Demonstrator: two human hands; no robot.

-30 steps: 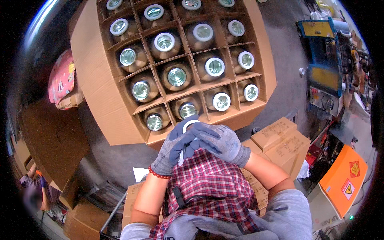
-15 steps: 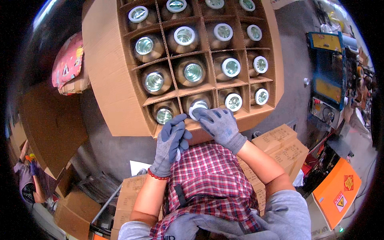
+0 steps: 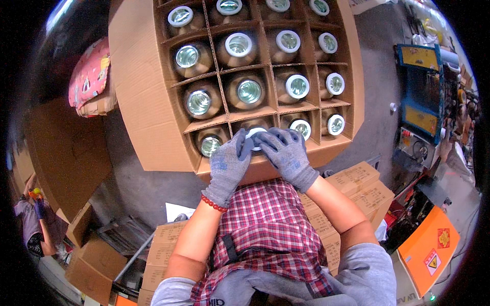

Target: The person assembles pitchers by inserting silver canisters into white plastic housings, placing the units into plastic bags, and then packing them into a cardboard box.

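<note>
A large cardboard box (image 3: pixel 143 117) with a cardboard grid divider holds several glass jars, some with white lids (image 3: pixel 297 85), some showing bare mouths (image 3: pixel 198 102). My left hand (image 3: pixel 228 166) and my right hand (image 3: pixel 286 153), both in grey gloves, meet over the jar in the nearest row's middle cell. Together they press on a white lid (image 3: pixel 255 137) sitting on that jar. A red bead bracelet (image 3: pixel 213 205) circles my left wrist.
Flat brown cartons (image 3: pixel 357 188) are stacked under my right elbow. An orange panel (image 3: pixel 426 250) lies at the lower right, a blue machine (image 3: pixel 423 97) at the right. A pink cushion (image 3: pixel 89 76) sits left of the box. Another person (image 3: pixel 33 224) crouches at far left.
Both hands moved forward with the white lid from the box's near edge onto the jar in the front middle cell. The view shifted closer over the box.
</note>
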